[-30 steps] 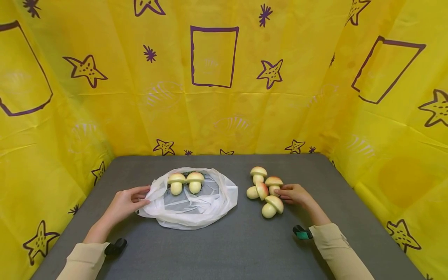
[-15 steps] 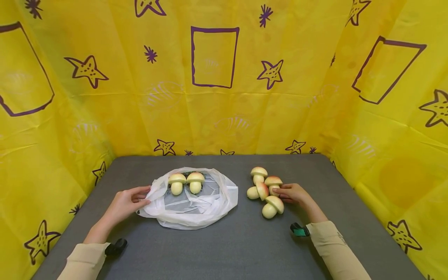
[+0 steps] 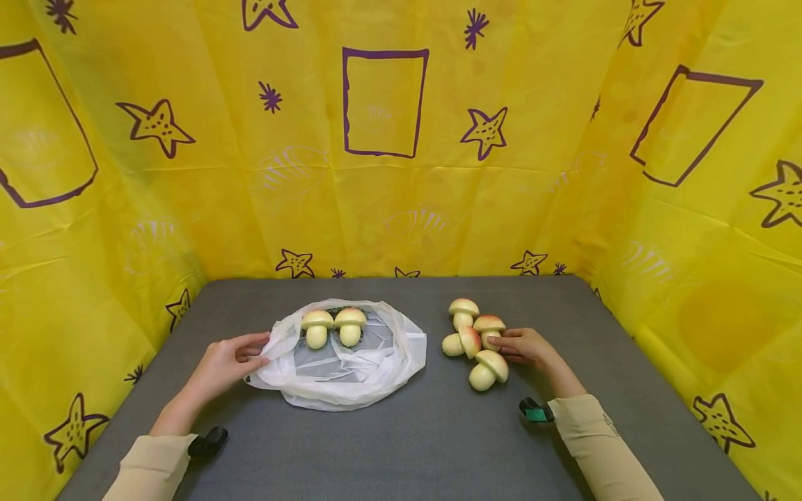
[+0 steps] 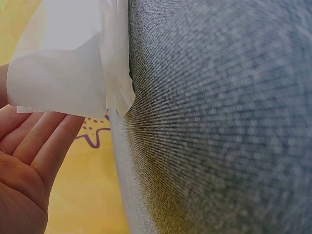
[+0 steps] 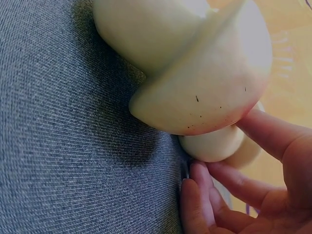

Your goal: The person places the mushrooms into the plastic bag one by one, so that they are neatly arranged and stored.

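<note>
A white plastic bag [image 3: 351, 398] lies spread on the table with its mouth turned up. Two toy mushrooms [image 3: 316, 330] with pale stems rest side by side inside it at the far end. My left hand [image 3: 219, 363] pinches the bag's left rim between thumb and fingers; in the left wrist view the thin plastic [image 4: 58, 78] covers the fingertips. On the right, several more mushrooms sit in a cluster. My right hand [image 3: 531, 348] pinches the stem of the rightmost mushroom [image 3: 489, 323]. In the right wrist view, a nearer mushroom [image 5: 204, 87] partly hides the held one [image 5: 214, 145].
A dark grey cloth covers the table [image 3: 388, 452]. Yellow sheets [image 3: 388, 209] with starfish drawings rise at the back and both sides. Other clustered mushrooms [image 3: 488, 371] lie close to my right fingers. Black wrist straps [image 3: 208, 442] are on both arms.
My right wrist and forearm have shifted slightly left and away from me, fingers staying at the same mushroom. The left hand and the bag look unchanged.
</note>
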The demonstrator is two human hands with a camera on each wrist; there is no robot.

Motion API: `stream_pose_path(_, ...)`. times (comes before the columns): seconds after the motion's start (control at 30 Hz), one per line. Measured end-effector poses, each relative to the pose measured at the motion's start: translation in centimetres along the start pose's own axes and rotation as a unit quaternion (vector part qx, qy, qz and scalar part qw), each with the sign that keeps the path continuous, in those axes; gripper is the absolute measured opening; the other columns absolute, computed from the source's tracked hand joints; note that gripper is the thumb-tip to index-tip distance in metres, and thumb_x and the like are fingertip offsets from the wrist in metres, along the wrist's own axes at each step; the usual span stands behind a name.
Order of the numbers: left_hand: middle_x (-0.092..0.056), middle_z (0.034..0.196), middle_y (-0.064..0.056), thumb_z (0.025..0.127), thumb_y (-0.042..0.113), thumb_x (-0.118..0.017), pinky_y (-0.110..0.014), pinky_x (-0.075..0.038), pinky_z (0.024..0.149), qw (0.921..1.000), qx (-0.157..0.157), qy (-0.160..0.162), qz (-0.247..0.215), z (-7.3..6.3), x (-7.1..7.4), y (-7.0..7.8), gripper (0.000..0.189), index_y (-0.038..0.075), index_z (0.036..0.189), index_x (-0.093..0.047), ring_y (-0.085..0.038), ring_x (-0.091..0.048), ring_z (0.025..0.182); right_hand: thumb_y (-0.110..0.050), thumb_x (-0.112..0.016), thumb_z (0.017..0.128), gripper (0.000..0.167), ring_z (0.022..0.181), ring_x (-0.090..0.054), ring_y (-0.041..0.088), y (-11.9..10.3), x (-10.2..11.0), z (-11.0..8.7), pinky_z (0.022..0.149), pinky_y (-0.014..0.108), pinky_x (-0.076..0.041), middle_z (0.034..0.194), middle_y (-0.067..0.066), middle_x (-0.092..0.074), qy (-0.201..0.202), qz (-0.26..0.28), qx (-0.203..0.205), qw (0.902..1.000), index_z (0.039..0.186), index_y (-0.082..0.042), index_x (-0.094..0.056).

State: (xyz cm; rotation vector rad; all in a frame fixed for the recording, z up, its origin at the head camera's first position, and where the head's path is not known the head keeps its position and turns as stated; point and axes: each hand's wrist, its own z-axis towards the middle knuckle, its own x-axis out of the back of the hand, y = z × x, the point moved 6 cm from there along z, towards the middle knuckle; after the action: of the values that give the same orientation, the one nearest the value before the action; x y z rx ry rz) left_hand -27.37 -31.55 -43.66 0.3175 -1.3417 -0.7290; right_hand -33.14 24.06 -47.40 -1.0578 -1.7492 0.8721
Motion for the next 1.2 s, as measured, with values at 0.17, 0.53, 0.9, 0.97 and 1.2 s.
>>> stream_pose_path(0.17, -0.067, 0.116, -0.014, 0.080, 0.024, -0.076, -0.024, -0.057, 0.071, 1.0000, -0.002, 0.002, 0.000, -0.1, 0.0, 0.0, 0.050, 0.006, 0.125, -0.062, -0.018, -0.070, 0.089, -0.025, -0.066, 0.089, 0.067, 0.088, -0.062, 0.008, 0.0, 0.0, 0.0, 0.082, 0.030, -0.055, 0.109, 0.011, -0.063, -0.002, 0.007, 0.006, 1.0000, 0.134, 0.016, -0.038)
stream_pose_path(0.53, -0.067, 0.117, -0.014, 0.081, 0.026, -0.076, -0.027, -0.057, 0.072, 1.0000, 0.002, -0.002, -0.001, 0.1, 0.0, 0.0, 0.051, 0.006, 0.125, -0.062, -0.021, -0.070, 0.091, -0.019, -0.064, 0.090, 0.060, 0.085, -0.065, 0.007, 0.0, 0.7, -0.3, 0.082, 0.029, -0.055, 0.098, 0.004, -0.066, -0.010, 0.036, 0.022, 0.9991, 0.129, 0.020, -0.039)
stream_pose_path(0.9, -0.067, 0.116, -0.013, 0.081, 0.028, -0.075, -0.023, -0.057, 0.072, 1.0000, 0.002, 0.000, -0.001, 0.1, 0.1, 0.0, 0.050, 0.007, 0.125, -0.062, -0.015, -0.070, 0.089, -0.018, -0.064, 0.091, 0.055, 0.088, -0.066, 0.009, 0.1, 2.1, -1.4, 0.083, 0.027, -0.055, 0.096, 0.004, -0.065, -0.002, 0.045, 0.029, 0.9986, 0.124, 0.021, -0.044)
stream_pose_path(0.97, -0.067, 0.117, -0.013, 0.081, 0.029, -0.075, -0.023, -0.056, 0.072, 1.0000, 0.002, -0.001, -0.001, 0.1, 0.1, 0.0, 0.051, 0.007, 0.125, -0.062, -0.014, -0.070, 0.090, -0.018, -0.065, 0.090, 0.053, 0.086, -0.066, 0.008, 0.1, 2.4, -1.7, 0.081, 0.026, -0.055, 0.094, 0.003, -0.065, 0.004, 0.039, 0.027, 0.9989, 0.122, 0.021, -0.047)
stream_pose_path(1.2, -0.067, 0.118, -0.013, 0.081, 0.029, -0.075, -0.022, -0.056, 0.072, 1.0000, 0.004, 0.001, -0.002, 0.2, 0.1, 0.0, 0.050, 0.007, 0.125, -0.062, -0.015, -0.070, 0.090, -0.020, -0.065, 0.090, 0.051, 0.083, -0.066, 0.006, 0.2, 3.4, -2.6, 0.076, 0.023, -0.055, 0.091, 0.003, -0.066, 0.020, 0.019, 0.026, 0.9993, 0.119, 0.019, -0.051)
